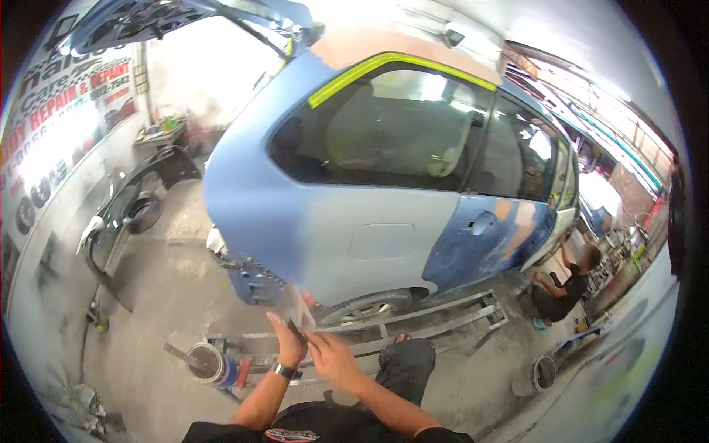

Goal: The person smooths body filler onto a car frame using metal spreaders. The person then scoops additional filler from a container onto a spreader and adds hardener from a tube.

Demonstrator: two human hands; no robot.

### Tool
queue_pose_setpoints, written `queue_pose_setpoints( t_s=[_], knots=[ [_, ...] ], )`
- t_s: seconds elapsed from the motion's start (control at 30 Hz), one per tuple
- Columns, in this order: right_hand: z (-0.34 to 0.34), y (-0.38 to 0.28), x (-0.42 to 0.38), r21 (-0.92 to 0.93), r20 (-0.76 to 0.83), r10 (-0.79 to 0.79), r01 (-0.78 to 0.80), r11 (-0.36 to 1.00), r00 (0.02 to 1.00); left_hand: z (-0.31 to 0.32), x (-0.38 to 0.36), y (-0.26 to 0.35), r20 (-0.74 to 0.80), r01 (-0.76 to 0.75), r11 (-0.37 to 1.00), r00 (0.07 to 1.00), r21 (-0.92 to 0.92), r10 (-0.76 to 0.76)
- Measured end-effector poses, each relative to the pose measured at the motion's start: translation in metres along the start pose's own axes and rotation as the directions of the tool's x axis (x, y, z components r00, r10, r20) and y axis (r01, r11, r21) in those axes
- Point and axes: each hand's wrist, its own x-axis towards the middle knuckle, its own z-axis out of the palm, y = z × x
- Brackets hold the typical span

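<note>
In front of me, my left hand [289,344], with a watch [286,371] at its wrist, holds a thin, pale flat sheet [295,307] upright. A dark narrow strip [296,331] lies against the sheet's lower part. My right hand [334,360] is closed at the bottom of the strip, close beside the left palm; what its fingers grip is hidden. Beyond both hands stands a car [369,214] with blue and grey patches, its rear wheel [369,306] partly behind a metal frame. Yellow-green tape [399,60] edges the top of its rear side window.
A tin [210,363] with a stick stands at lower left on the metal frame [443,316]. Another person [565,288] crouches by the car's front. A bucket [544,373] sits at right. Car parts [140,199] lean along the left wall.
</note>
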Motion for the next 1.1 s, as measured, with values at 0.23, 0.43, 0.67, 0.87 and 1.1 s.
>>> queue_pose_setpoints(
  t_s=[0.23, 0.43, 0.67, 0.87, 1.1],
  knots=[
    [0.012, -0.001, -0.012, 0.065, -0.039, -0.071, 0.073, 0.995, 0.997, -0.021, 0.021, -0.01, 0.057, -0.056, 0.998, 0.997, -0.021, 0.057],
    [0.008, 0.035, 0.013, 0.108, -0.193, 0.027, -0.006, 0.994, 0.981, 0.016, -0.014, -0.013, 0.082, 0.061, 0.995, 0.994, 0.076, -0.067],
    [0.004, 0.028, 0.019, 0.099, -0.253, 0.01, 0.016, 0.995, 0.967, 0.006, -0.009, -0.022, 0.046, 0.041, 0.992, 0.998, 0.116, -0.046],
    [0.014, 0.012, -0.005, 0.109, -0.172, -0.097, 0.117, 0.987, 0.98, -0.011, 0.016, -0.007, 0.075, 0.0, 1.0, 0.997, 0.025, -0.002],
    [0.009, 0.018, -0.01, 0.1, -0.092, -0.025, 0.035, 0.994, 0.995, 0.005, 0.009, -0.008, -0.083, 0.003, 0.999, 0.997, 0.049, 0.001]
  ],
)
